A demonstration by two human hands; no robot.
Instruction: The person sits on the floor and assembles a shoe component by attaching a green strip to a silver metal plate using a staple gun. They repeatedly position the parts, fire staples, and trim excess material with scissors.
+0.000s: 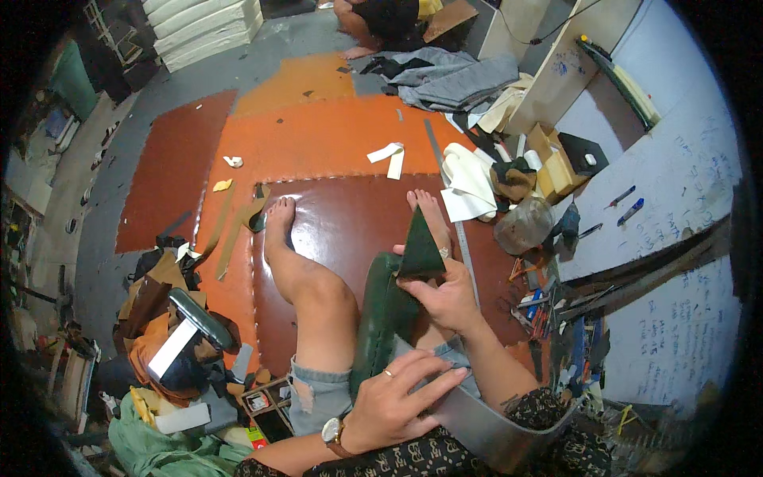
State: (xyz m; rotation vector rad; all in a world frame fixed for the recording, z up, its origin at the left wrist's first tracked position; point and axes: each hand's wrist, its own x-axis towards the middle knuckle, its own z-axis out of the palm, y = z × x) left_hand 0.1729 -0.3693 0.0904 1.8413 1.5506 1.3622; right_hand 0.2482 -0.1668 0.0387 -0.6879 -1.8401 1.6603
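Between my knees stands a long, dark green leather piece (pixel 377 318), padded-looking, with a stitched seam. My right hand (pixel 453 294) is closed on its upper end, thumb against a pointed dark green flap (pixel 422 248) that sticks up. Lower down, my left hand (pixel 401 396), with a watch and a ring, lies over a smooth, bent grey strip (pixel 493 429), apparently metal or stiff plastic. The strip's pointed end shows above the fingers, and its other end curves toward my right forearm. Part of the grip is hidden under the left hand.
Brown and orange sheets (pixel 326 135) cover the floor. At right are a clear jar (pixel 524 225), scattered hand tools (pixel 536 310) and a written-on white board (pixel 636 219). Fabric and leather scraps (pixel 159 310) pile up at left. Another person (pixel 381 24) sits at the far end.
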